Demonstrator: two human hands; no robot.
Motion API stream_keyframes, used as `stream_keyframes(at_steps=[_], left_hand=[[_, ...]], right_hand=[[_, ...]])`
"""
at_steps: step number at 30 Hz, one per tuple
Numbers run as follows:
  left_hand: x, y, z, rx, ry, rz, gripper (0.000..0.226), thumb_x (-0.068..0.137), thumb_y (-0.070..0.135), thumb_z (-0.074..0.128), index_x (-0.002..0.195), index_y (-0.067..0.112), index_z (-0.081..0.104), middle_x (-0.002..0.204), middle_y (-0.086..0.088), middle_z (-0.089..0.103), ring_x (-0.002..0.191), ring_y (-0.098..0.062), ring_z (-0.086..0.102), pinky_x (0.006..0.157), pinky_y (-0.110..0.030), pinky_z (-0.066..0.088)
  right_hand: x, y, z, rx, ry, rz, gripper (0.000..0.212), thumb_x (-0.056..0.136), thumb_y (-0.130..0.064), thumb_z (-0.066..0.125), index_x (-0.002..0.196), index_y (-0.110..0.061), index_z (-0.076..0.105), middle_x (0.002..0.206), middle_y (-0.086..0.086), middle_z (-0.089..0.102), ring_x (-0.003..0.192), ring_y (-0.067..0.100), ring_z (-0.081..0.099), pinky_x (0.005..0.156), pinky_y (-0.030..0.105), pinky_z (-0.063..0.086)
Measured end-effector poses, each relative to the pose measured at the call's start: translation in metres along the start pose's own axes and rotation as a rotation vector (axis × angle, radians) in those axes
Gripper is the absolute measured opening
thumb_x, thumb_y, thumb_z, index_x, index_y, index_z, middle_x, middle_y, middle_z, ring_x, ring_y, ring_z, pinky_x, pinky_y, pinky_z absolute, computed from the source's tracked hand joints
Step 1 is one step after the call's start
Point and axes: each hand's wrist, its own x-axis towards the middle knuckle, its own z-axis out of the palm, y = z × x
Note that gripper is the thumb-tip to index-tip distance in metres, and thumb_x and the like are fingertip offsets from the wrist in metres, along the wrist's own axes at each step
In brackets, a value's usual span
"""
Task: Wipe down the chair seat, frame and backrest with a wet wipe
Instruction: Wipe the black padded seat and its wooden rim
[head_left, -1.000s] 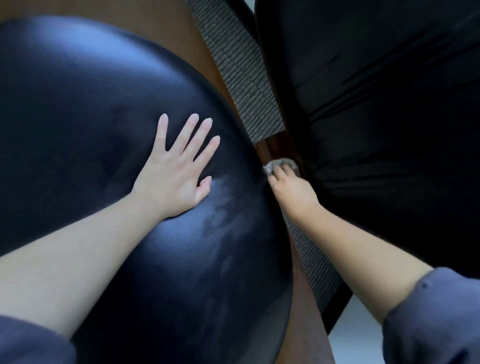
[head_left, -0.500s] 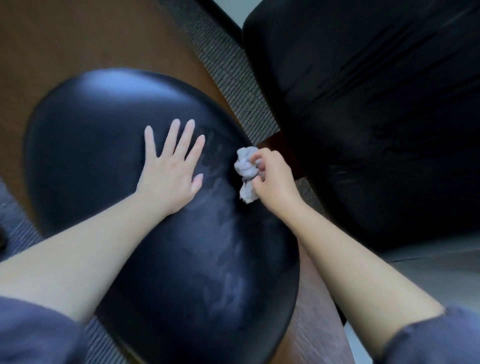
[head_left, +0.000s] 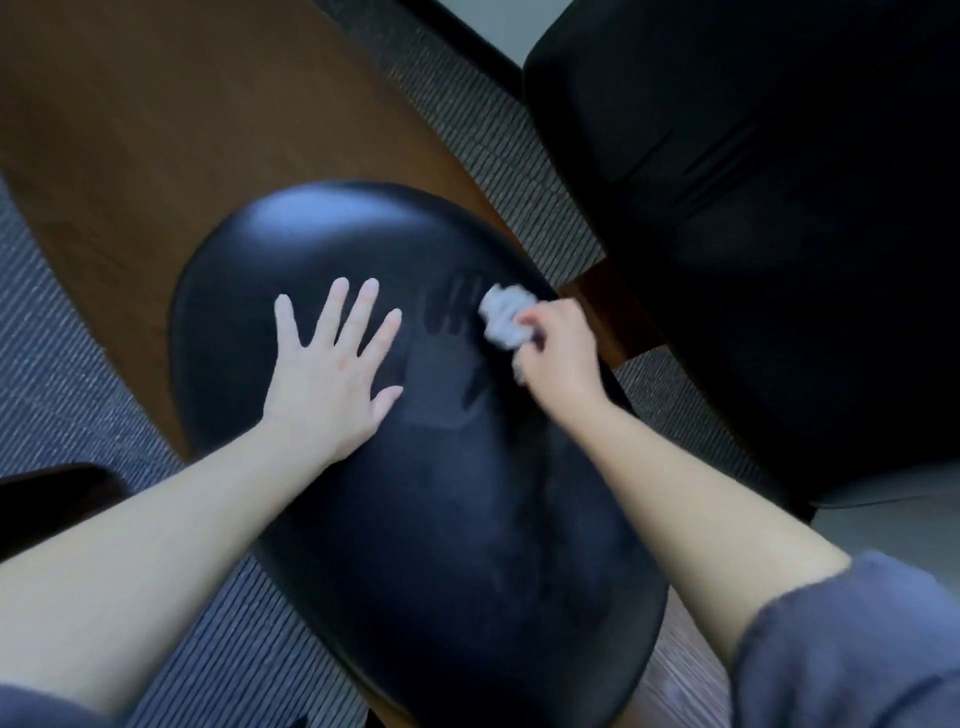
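One step in hand, by judgement: wiping the chair seat (head_left: 415, 519). Left hand (head_left: 327, 379) flat and spread on the seat, bracing; right hand (head_left: 561, 353) clenched round the crumpled wet wipe (head_left: 501, 317), pressed near the seat's right edge. Next calls for firm strokes across the middle, then the rest of the chair.

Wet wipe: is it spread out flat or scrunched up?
Scrunched up. The wet wipe is a crumpled wad gripped by the right hand, not laid flat.

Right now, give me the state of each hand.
Left hand: open, flat on the black seat.
Right hand: gripping the crumpled wet wipe.
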Motion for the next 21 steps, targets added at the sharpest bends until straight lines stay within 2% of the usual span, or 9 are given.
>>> stream_keyframes(at_steps=[1, 3, 6, 10, 11, 14, 16, 18, 21], left_hand=[[-0.002, -0.007, 0.002, 0.009, 0.032, 0.026, 0.076, 0.094, 0.062, 0.025, 0.156, 0.023, 0.002, 0.163, -0.01, -0.012, 0.15, -0.03, -0.006, 0.111, -0.066, 0.007], [-0.007, -0.019, 0.007, -0.014, 0.099, 0.04, 0.072, 0.096, 0.057, 0.03, 0.156, 0.02, 0.015, 0.163, -0.012, -0.003, 0.15, -0.032, 0.0, 0.112, -0.066, 0.003], [-0.012, -0.03, 0.016, -0.076, 0.121, 0.041, 0.077, 0.09, 0.055, 0.03, 0.154, 0.014, 0.023, 0.163, -0.016, 0.005, 0.149, -0.037, 0.005, 0.113, -0.065, 0.0], [-0.021, -0.039, 0.015, -0.09, 0.114, 0.091, 0.074, 0.09, 0.048, 0.03, 0.153, 0.01, 0.025, 0.163, -0.015, 0.008, 0.15, -0.034, 0.008, 0.115, -0.061, 0.006], [-0.021, -0.043, 0.014, -0.089, 0.113, 0.11, 0.073, 0.09, 0.047, 0.03, 0.153, 0.01, 0.026, 0.163, -0.015, 0.008, 0.15, -0.034, 0.009, 0.115, -0.06, 0.006], [-0.022, -0.044, 0.013, -0.093, 0.11, 0.12, 0.072, 0.09, 0.043, 0.033, 0.152, 0.009, 0.028, 0.162, -0.016, 0.009, 0.149, -0.035, 0.009, 0.115, -0.061, 0.007], [-0.022, -0.039, 0.014, -0.101, 0.115, 0.105, 0.072, 0.089, 0.041, 0.035, 0.152, 0.008, 0.027, 0.162, -0.017, 0.009, 0.149, -0.036, 0.008, 0.115, -0.063, 0.006], [-0.022, -0.036, 0.014, -0.098, 0.112, 0.092, 0.071, 0.089, 0.038, 0.04, 0.152, 0.007, 0.028, 0.162, -0.017, 0.009, 0.149, -0.036, 0.007, 0.115, -0.063, 0.005], [-0.022, -0.036, 0.008, -0.115, 0.076, 0.078, 0.072, 0.088, 0.034, 0.053, 0.151, 0.006, 0.03, 0.162, -0.018, 0.011, 0.149, -0.036, 0.009, 0.114, -0.063, 0.007]], right_hand=[[0.022, -0.003, 0.003, 0.026, 0.093, 0.109, 0.027, 0.071, 0.002, 0.052, 0.087, -0.013, 0.067, 0.096, 0.011, 0.058, 0.078, 0.019, 0.058, 0.077, 0.028, 0.049], [0.042, -0.022, 0.024, 0.049, 0.078, 0.221, 0.031, 0.071, 0.0, 0.049, 0.092, -0.015, 0.067, 0.102, 0.01, 0.056, 0.084, 0.023, 0.06, 0.076, 0.028, 0.048], [-0.001, -0.045, 0.06, -0.022, -0.078, 0.014, 0.027, 0.074, 0.002, 0.05, 0.091, -0.012, 0.066, 0.104, 0.009, 0.055, 0.092, 0.029, 0.054, 0.076, 0.035, 0.046], [-0.073, -0.035, 0.034, 0.013, -0.553, -0.322, 0.024, 0.074, -0.002, 0.05, 0.084, -0.016, 0.067, 0.094, 0.001, 0.056, 0.085, 0.023, 0.052, 0.076, 0.035, 0.047], [-0.061, -0.03, 0.027, 0.027, -0.506, -0.326, 0.025, 0.071, -0.002, 0.05, 0.08, -0.016, 0.069, 0.09, 0.002, 0.058, 0.084, 0.024, 0.054, 0.076, 0.037, 0.048], [0.011, -0.026, 0.025, 0.024, 0.032, -0.028, 0.027, 0.069, 0.004, 0.051, 0.081, -0.011, 0.069, 0.09, 0.009, 0.058, 0.087, 0.027, 0.059, 0.081, 0.033, 0.047], [0.035, -0.035, 0.036, 0.013, 0.1, 0.147, 0.027, 0.072, 0.006, 0.05, 0.084, -0.011, 0.067, 0.099, 0.01, 0.056, 0.092, 0.027, 0.058, 0.081, 0.03, 0.045], [0.004, -0.039, 0.057, -0.064, -0.043, 0.001, 0.023, 0.073, 0.002, 0.051, 0.081, -0.013, 0.066, 0.098, 0.008, 0.056, 0.088, 0.03, 0.054, 0.076, 0.036, 0.047], [-0.101, -0.024, 0.05, -0.088, -0.412, -0.289, 0.018, 0.076, -0.01, 0.044, 0.075, -0.018, 0.061, 0.089, 0.0, 0.053, 0.08, 0.023, 0.046, 0.069, 0.04, 0.046]])
